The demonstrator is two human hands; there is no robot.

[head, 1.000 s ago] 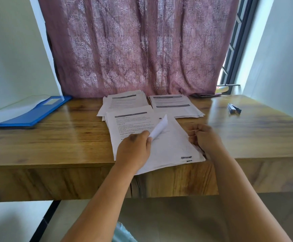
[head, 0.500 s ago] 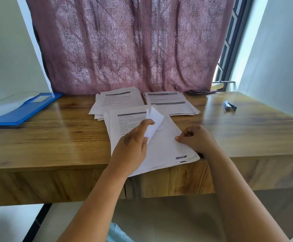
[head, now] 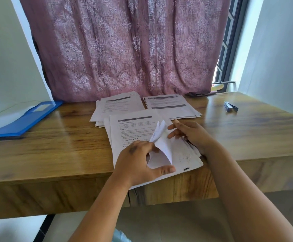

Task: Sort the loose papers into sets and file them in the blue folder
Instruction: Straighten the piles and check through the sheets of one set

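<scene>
Wooden surface (head: 54,147) across the middle of the frame, mauve patterned curtain (head: 124,49) behind it, dark window frame (head: 233,41) at upper right. Blue folder (head: 25,119) lying open at the left edge of the frame, a clear pocket and white sheet showing inside, well apart from the papers. Two back piles of printed papers side by side near the curtain: left pile (head: 117,107) fanned untidily, right pile (head: 168,105) squarer. Front pile (head: 135,130) at centre, overlapping the near edges of both back piles, its lower corner hanging past the front lip of the surface. Small blue stapler (head: 231,107) alone at right, well apart from the piles.

Left hand (head: 138,161) at lower centre on the front pile, grip grasping several folded-back sheet corners (head: 161,142): fingers curled over the lifted corners, thumb stretched out flat along the lower edge of the raised paper. Lifted sheets curled upward and fanned, blank undersides showing, a handwritten mark visible on the page beneath at lower right. Right hand (head: 193,135) at centre right, resting on the right side of the same pile, grip released: fingers extended and loose, tips pointing toward the raised corners, just beside them; contact with the raised sheets not clear.
</scene>
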